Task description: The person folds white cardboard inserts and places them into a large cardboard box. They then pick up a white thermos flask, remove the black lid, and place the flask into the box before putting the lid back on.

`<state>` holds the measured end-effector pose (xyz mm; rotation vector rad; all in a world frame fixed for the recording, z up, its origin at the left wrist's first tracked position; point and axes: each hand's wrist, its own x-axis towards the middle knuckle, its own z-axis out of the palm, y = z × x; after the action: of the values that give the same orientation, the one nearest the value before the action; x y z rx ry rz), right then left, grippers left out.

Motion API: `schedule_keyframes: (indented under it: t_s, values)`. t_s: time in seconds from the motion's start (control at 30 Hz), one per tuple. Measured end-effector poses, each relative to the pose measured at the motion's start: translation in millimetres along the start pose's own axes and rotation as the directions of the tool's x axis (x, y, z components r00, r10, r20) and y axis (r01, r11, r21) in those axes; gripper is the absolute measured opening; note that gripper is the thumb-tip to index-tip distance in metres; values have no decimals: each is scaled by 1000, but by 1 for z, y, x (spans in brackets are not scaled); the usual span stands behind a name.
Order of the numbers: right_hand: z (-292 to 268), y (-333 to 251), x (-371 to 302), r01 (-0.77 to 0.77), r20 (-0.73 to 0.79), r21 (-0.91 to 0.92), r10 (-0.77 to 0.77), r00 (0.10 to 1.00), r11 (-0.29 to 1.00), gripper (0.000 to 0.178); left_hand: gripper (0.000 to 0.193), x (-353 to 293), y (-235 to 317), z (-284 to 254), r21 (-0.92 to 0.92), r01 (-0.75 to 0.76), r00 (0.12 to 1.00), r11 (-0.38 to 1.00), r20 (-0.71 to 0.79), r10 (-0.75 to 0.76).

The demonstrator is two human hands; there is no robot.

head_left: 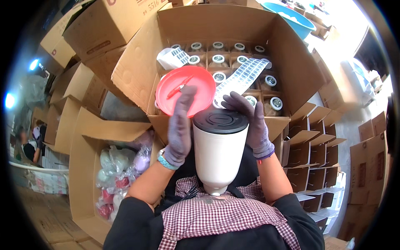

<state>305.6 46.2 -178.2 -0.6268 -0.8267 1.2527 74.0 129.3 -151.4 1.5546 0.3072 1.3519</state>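
A tall white container (218, 158) with a black round lid (220, 121) stands in front of my body, its narrow lower end at my checked apron. My left hand (181, 129), in a grey-purple glove, is beside its left side with fingers stretched upward; a gap shows between them, and the hand is slightly blurred. My right hand (255, 125), gloved alike, lies close along the right side, its fingers apart and reaching past the lid's edge; whether the palm touches is unclear. Beyond my left hand, a red shallow basin (200, 93) holds a small red-handled tool (180, 87).
A large open carton (208, 21) ahead holds several white-lidded jars (218, 59) in dividers. A sheet of labels (243, 77) and a label roll (172, 57) lie over them. A carton of plastic-wrapped items (121, 166) is at left, cardboard dividers (314, 146) at right.
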Motion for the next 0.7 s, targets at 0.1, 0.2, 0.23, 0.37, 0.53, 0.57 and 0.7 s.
schedule_keyframes:
  t_s: [0.1, 0.2, 0.23, 0.37, 0.53, 0.57, 0.7]
  values:
    - [0, -36, 12, 40, -162, 32, -34, 986, 999, 92, 76, 33, 33, -15, 27, 51, 977, 998, -209, -44]
    - [14, -45, 22, 84, -394, 121, -30, 919, 989, 80, 71, 49, 63, 4, 53, 42, 924, 998, -381, -19]
    - [25, -35, 23, -72, -355, 216, 147, 923, 974, 74, 67, 43, 64, 21, -79, 115, 958, 990, -256, -131]
    - [35, -6, 10, -371, 229, 509, 293, 928, 777, 85, 66, 12, 66, 64, 115, 6, 985, 993, 169, -26]
    - [18, 8, -15, -203, 235, 357, 122, 964, 912, 77, 54, -12, 67, 56, 336, -30, 981, 941, 192, -37]
    - [20, 6, -19, -255, 269, 391, 156, 950, 884, 73, 53, -17, 68, 54, 285, 0, 983, 959, 175, -52]
    - [35, 3, -41, -142, 258, 261, 73, 963, 955, 59, 47, -40, 75, 54, 197, 17, 988, 980, 148, -47]
